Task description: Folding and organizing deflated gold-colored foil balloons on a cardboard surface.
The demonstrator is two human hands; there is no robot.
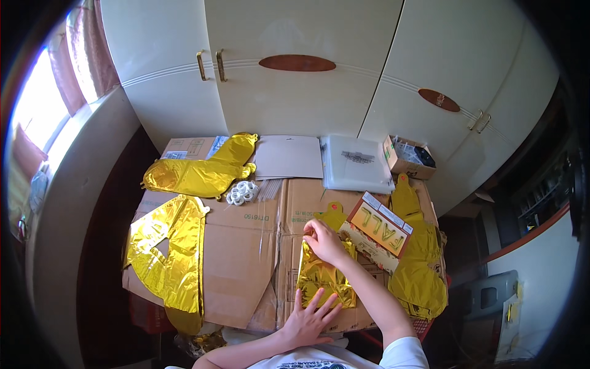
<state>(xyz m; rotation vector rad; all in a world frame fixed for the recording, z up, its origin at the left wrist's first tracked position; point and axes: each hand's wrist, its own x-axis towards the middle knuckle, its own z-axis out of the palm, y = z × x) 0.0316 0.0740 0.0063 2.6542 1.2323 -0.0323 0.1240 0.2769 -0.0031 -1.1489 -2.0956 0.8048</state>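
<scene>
A folded piece of gold foil balloon [319,270] lies on the cardboard in front of me. My left hand [310,320] rests with spread fingers on its near edge. At its far left corner, my right hand [324,242] has thumb and fingers pinched together on the foil. Just beyond that hand, a rounded gold end with a tab [332,215] sticks out; whether it belongs to the same balloon I cannot tell. A printed card [376,227] with gold letters lies to the right, partly behind my right forearm.
Flat gold letter balloons lie at the left [184,252], the far left [196,175] and the right [418,270]. White ribbon rolls [243,192], a grey board [289,157], a stack of clear plastic bags [356,163] and a small box [409,158] line the back, before cabinets [295,104].
</scene>
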